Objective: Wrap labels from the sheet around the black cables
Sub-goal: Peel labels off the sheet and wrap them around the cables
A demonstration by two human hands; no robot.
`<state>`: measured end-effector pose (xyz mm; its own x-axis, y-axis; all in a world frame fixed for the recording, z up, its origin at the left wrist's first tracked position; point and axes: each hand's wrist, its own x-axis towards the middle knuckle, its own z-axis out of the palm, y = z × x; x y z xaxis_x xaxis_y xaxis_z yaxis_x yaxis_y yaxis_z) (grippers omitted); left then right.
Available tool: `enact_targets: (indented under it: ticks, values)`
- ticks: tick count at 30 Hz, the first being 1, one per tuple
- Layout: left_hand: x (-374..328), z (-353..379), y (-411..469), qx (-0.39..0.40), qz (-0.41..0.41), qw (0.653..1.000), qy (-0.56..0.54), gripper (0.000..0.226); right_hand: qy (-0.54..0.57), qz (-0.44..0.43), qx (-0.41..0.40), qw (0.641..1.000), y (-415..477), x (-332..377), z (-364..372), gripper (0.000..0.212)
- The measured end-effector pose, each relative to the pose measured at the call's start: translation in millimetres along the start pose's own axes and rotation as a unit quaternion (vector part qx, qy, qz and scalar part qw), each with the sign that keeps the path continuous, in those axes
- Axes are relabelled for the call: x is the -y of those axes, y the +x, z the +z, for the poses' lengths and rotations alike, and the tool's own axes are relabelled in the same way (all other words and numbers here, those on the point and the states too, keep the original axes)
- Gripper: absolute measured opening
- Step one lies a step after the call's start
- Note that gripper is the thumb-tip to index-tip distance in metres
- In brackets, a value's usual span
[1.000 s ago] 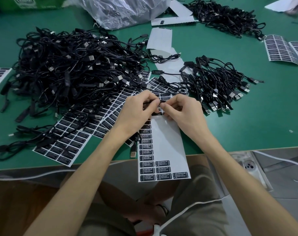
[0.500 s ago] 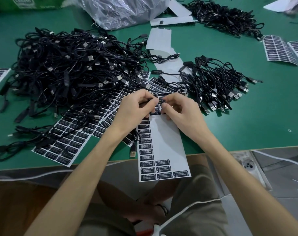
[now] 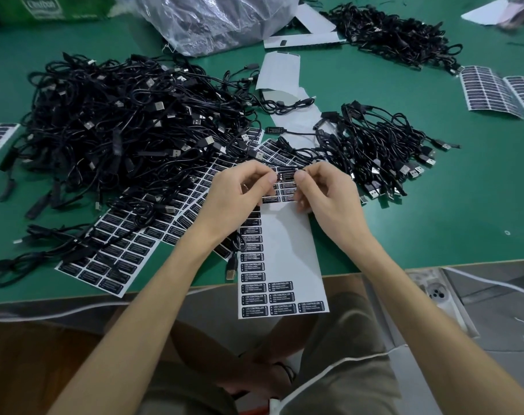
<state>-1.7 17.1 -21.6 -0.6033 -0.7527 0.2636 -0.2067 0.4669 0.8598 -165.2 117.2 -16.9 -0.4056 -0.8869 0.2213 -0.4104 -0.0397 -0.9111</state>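
Both hands meet over the green table [image 3: 434, 223]. The left hand [image 3: 238, 193] and right hand [image 3: 329, 193] pinch a labelled black cable [image 3: 287, 175] between their fingertips, just above the half-peeled label sheet [image 3: 284, 247]. A big unlabelled cable pile [image 3: 120, 121] sits left, a smaller cable bundle [image 3: 380, 145] right.

A single wide-angle camera rides on the person's head, facing forward and steeply down over the flat green table [image 3: 440, 223]. It sits close: the left hand [image 3: 239, 194] and right hand [image 3: 329, 199] fill mid-frame, with the person's khaki-clad lap [image 3: 344, 369] below.
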Motion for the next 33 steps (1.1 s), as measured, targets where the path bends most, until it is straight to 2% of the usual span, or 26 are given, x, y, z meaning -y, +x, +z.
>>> enact_targets:
  ticks: [5,8,11,14,17,21,24,26,29,31,33]
  values:
    - [-1,-1,-1,-0.025,0.043,0.997,0.060,0.010,0.098,0.031,-0.091,0.990,1,-3,-5,0.022]
    - [-1,0,-1,0.004,0.030,0.997,0.077,0.007,0.132,0.051,-0.119,0.983,1,-4,-9,0.028]
    - [-1,3,-1,0.008,0.023,0.997,0.077,0.008,0.129,0.044,-0.079,0.988,1,-1,-6,0.040]
    - [0,-1,0,-0.031,-0.025,0.999,0.006,0.012,0.100,0.034,-0.003,0.994,0,1,-3,0.046]
    - [0,-4,0,-0.057,-0.063,0.992,-0.094,0.017,0.015,0.005,0.052,0.999,0,0,-1,0.033]
    - [-1,-4,4,-0.076,-0.069,0.983,-0.154,0.017,-0.051,-0.016,0.063,0.997,2,0,0,0.014]
    - [0,-5,4,-0.080,-0.063,0.981,-0.164,0.018,-0.083,-0.022,0.066,0.994,2,-1,2,0.020]
    - [1,-4,4,-0.078,-0.048,0.989,-0.117,0.023,-0.080,-0.032,0.026,0.996,2,0,3,0.020]
    - [2,-3,5,-0.098,-0.035,0.995,-0.010,0.027,-0.018,-0.028,-0.080,0.996,0,1,-3,0.019]
    - [4,-2,6,-0.137,-0.036,0.989,0.040,0.028,0.003,-0.024,-0.134,0.991,-2,1,-6,0.017]
    - [5,0,5,-0.209,-0.051,0.964,0.156,0.031,0.023,-0.008,-0.171,0.985,-3,1,-8,0.016]
